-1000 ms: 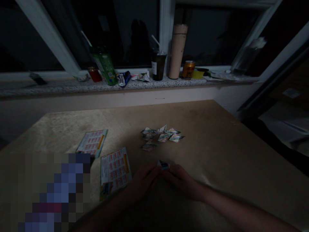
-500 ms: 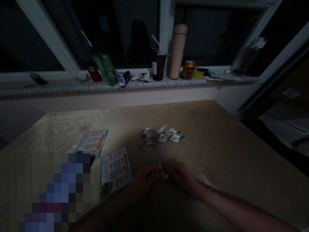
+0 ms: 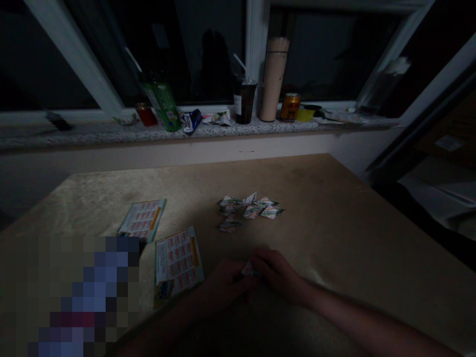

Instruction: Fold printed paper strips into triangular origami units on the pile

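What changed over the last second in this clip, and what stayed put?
The left hand and right hand drew the small folded printed paper piece down and toward the person. They keep pinching it, and it is now mostly hidden between the fingers. The pile of folded paper pieces, the two flat printed sheets and the tan table look unchanged.

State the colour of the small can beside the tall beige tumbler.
The small metal can is golden orange; the head view shows it best.
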Demonstrator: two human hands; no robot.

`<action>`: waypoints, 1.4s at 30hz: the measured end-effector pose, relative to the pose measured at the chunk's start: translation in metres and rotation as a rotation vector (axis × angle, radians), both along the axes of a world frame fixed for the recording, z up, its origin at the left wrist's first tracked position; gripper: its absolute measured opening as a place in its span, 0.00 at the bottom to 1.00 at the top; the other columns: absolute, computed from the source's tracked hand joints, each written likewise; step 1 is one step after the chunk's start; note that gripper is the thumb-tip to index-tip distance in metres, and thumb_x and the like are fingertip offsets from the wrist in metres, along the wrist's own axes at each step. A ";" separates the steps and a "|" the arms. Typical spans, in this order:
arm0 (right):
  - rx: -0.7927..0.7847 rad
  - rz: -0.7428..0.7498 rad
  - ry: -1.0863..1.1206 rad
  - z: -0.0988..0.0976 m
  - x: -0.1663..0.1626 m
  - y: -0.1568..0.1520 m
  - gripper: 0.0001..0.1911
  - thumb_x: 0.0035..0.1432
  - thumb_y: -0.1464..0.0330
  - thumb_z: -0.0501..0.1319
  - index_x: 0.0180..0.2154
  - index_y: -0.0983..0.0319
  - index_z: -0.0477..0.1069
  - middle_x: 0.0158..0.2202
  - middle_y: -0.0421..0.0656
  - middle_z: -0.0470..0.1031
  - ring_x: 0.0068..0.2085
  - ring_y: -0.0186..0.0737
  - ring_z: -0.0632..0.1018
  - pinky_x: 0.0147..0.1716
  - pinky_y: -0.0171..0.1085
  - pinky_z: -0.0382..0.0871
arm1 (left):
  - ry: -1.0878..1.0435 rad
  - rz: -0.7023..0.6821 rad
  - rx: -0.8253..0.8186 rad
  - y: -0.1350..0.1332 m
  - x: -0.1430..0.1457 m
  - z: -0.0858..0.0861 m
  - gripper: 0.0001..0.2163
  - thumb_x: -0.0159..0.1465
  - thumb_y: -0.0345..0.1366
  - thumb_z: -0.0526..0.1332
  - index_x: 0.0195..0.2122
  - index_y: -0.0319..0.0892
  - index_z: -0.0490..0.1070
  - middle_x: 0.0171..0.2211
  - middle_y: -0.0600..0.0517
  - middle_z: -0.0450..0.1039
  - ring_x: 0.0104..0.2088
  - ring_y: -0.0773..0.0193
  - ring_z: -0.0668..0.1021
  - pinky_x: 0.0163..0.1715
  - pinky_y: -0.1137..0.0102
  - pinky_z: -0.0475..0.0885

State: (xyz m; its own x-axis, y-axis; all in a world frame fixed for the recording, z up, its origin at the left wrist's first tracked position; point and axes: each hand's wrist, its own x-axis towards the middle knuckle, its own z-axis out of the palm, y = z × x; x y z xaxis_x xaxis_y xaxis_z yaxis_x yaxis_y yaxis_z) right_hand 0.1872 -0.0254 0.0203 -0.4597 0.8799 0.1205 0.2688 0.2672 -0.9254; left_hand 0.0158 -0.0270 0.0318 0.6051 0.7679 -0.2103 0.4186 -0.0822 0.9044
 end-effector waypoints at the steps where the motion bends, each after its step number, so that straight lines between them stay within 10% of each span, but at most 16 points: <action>1: 0.009 0.007 -0.012 0.000 0.000 0.000 0.18 0.62 0.61 0.48 0.23 0.62 0.60 0.21 0.36 0.61 0.24 0.31 0.62 0.23 0.30 0.55 | 0.000 -0.003 -0.005 -0.001 0.000 0.000 0.16 0.62 0.42 0.54 0.21 0.38 0.69 0.18 0.57 0.68 0.21 0.69 0.70 0.24 0.78 0.62; 20: -0.041 0.108 0.027 0.002 0.001 0.002 0.18 0.62 0.60 0.49 0.27 0.64 0.65 0.24 0.38 0.65 0.26 0.32 0.64 0.26 0.30 0.59 | 0.042 0.364 0.175 -0.003 -0.003 -0.008 0.13 0.63 0.43 0.51 0.30 0.42 0.70 0.29 0.53 0.72 0.33 0.61 0.71 0.34 0.72 0.65; 42: -0.070 0.101 0.063 0.001 0.000 0.001 0.16 0.62 0.62 0.50 0.24 0.63 0.62 0.22 0.36 0.60 0.25 0.31 0.61 0.24 0.30 0.55 | -0.001 0.364 0.187 -0.003 -0.001 -0.001 0.12 0.61 0.40 0.52 0.27 0.41 0.69 0.25 0.54 0.69 0.28 0.63 0.71 0.30 0.73 0.63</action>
